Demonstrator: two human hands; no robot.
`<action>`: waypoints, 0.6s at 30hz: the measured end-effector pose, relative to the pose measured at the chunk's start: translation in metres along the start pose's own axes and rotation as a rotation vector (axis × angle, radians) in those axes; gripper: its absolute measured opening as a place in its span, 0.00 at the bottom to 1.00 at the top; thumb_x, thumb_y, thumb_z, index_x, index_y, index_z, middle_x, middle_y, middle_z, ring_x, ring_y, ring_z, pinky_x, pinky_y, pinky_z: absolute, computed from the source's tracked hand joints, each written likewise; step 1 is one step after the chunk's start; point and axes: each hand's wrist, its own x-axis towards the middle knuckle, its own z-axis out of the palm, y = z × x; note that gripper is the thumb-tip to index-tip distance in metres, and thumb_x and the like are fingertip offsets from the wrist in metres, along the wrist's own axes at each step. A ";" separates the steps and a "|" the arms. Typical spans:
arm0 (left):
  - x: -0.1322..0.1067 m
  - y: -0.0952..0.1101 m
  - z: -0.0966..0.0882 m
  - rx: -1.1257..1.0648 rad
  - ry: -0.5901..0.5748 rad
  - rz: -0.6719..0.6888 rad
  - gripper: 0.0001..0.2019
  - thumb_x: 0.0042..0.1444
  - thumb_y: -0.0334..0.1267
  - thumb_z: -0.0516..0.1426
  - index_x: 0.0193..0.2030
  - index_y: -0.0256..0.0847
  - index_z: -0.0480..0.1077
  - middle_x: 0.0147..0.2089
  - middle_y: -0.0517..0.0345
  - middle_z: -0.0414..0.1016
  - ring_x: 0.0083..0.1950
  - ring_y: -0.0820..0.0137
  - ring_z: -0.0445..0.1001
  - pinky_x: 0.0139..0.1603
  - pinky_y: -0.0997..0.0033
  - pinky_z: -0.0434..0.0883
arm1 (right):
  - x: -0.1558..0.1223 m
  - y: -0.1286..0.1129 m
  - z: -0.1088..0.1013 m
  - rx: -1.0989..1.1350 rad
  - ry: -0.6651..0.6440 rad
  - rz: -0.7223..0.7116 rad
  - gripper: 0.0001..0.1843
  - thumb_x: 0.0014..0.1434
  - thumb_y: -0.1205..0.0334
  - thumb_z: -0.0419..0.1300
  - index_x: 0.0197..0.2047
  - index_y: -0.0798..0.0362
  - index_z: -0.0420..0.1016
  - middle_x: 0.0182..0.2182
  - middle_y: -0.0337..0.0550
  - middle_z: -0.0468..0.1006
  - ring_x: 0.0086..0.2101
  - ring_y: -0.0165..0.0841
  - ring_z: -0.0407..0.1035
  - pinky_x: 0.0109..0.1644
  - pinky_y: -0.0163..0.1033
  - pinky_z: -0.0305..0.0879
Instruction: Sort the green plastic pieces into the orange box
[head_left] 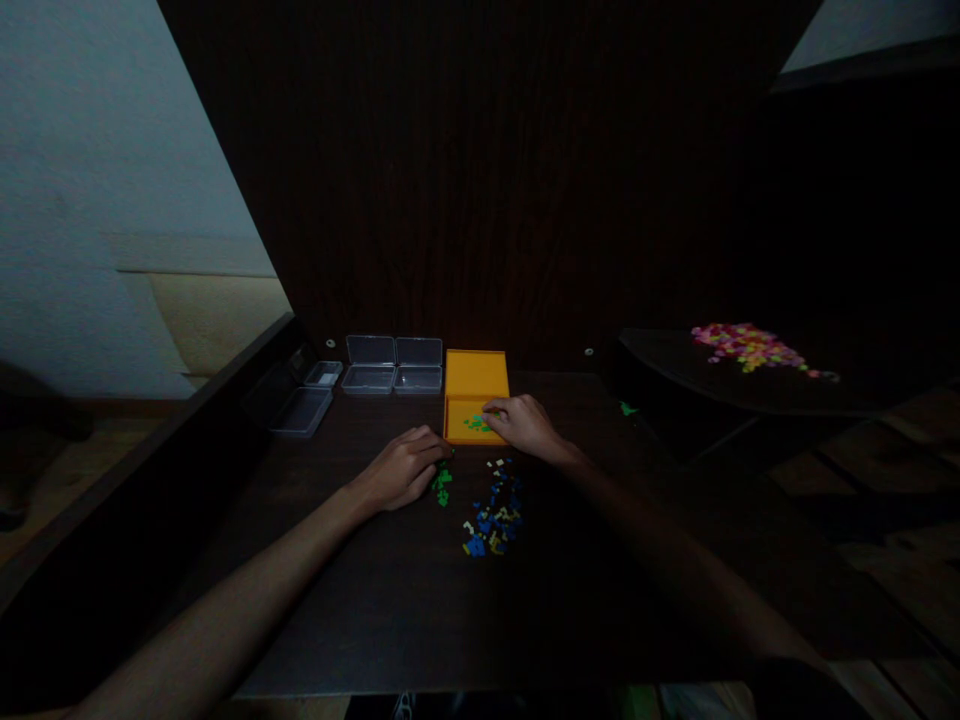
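Observation:
An open orange box (pixel 475 375) lies on the dark table, with a few small green pieces (pixel 475 424) in its near half. My right hand (pixel 525 425) rests at the box's near right corner, fingers curled and pinching over those green pieces. My left hand (pixel 405 468) lies knuckles up just left of the box, fingers curled beside a small heap of green pieces (pixel 442 486). A heap of blue, yellow and white pieces (pixel 495 510) lies on the table between my forearms. What either hand holds is too small to see.
Two open clear plastic boxes (pixel 393 365) stand behind the orange box, and another clear box (pixel 304 400) lies at the left. A raised dark shelf (pixel 675 370) at the right carries a pile of pink and yellow pieces (pixel 750 347). One green piece (pixel 627 408) lies near it.

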 end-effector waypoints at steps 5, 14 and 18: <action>0.000 0.001 0.000 -0.005 0.004 -0.009 0.13 0.61 0.28 0.47 0.46 0.37 0.71 0.46 0.49 0.75 0.48 0.61 0.69 0.52 0.59 0.68 | 0.000 0.000 -0.003 0.006 -0.013 -0.020 0.15 0.61 0.62 0.57 0.47 0.50 0.81 0.38 0.42 0.84 0.36 0.33 0.77 0.38 0.32 0.65; 0.000 0.001 0.000 -0.003 0.000 -0.019 0.16 0.60 0.28 0.48 0.51 0.37 0.71 0.46 0.49 0.75 0.47 0.61 0.69 0.52 0.59 0.68 | -0.002 -0.003 -0.006 -0.057 -0.071 -0.055 0.18 0.60 0.62 0.56 0.52 0.46 0.79 0.42 0.40 0.83 0.40 0.36 0.77 0.43 0.35 0.67; -0.001 0.002 0.001 0.033 0.026 -0.090 0.22 0.58 0.28 0.49 0.59 0.36 0.66 0.45 0.48 0.73 0.45 0.61 0.70 0.50 0.59 0.69 | -0.006 -0.011 -0.009 -0.046 -0.020 -0.088 0.17 0.60 0.61 0.56 0.50 0.48 0.80 0.40 0.42 0.84 0.39 0.37 0.77 0.42 0.35 0.67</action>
